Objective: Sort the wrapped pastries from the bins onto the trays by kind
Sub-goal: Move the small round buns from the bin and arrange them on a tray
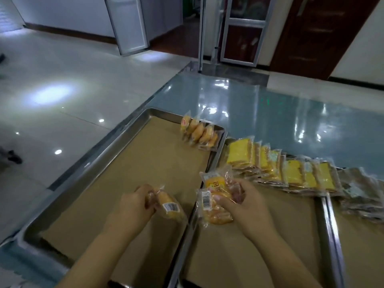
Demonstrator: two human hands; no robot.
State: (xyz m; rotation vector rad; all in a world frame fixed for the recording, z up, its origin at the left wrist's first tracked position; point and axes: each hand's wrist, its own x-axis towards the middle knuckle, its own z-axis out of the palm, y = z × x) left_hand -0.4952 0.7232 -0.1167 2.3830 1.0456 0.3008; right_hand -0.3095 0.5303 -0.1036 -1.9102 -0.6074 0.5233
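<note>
Single wrapped bun (pixel 169 207), orange, barcode label up, pinched in the left hand (pixel 131 206) above the near half of the left tray (pixel 99 154); its long axis runs from far-left to near-right. The right hand (pixel 247 206) is clenched round a bundle of wrapped buns (pixel 214 201), same orange kind as far as I can tell, held over the seam between the left tray and the middle tray (pixel 328 235). The matching bun row (pixel 199 134) stands on edge in the left tray's far right corner, so the target lies ahead and to the right of the left hand and ahead, slightly left, of the right hand. The right hand's bundle looks a bit nearer to it. Likely step: add the held buns to the near end of that row. The middle tray carries overlapping yellow slices (pixel 291 171); brown packs (pixel 365 196) lie further right. Trays sit on a glossy counter (pixel 270 113). No bins in view.
</note>
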